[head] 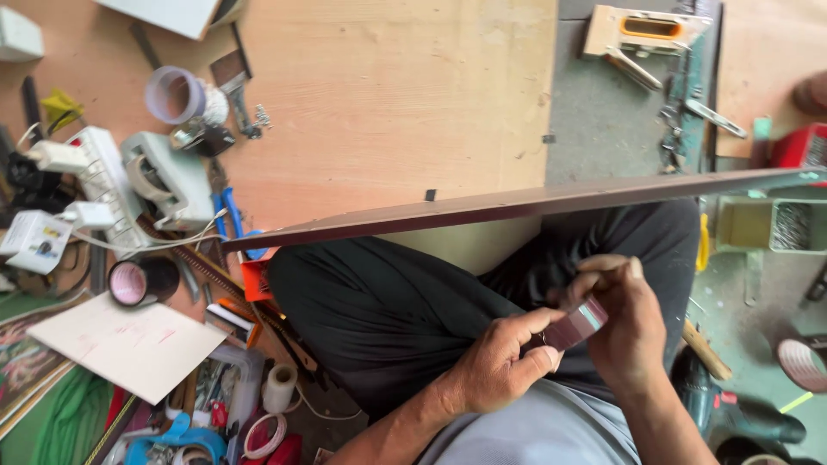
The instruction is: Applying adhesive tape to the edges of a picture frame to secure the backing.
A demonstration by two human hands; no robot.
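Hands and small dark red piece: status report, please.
Left hand and right hand both pinch small dark red piece over lap. Long dark red strip lies across knees, apart from hands. Nothing blocks them.

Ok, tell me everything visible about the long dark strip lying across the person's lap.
The long dark strip is a thin, straight, reddish-brown length, seemingly wood moulding, seen nearly edge-on. It spans from the left clutter to the right edge, resting across the person's black-trousered knees above the plywood floor. Neither hand touches it.
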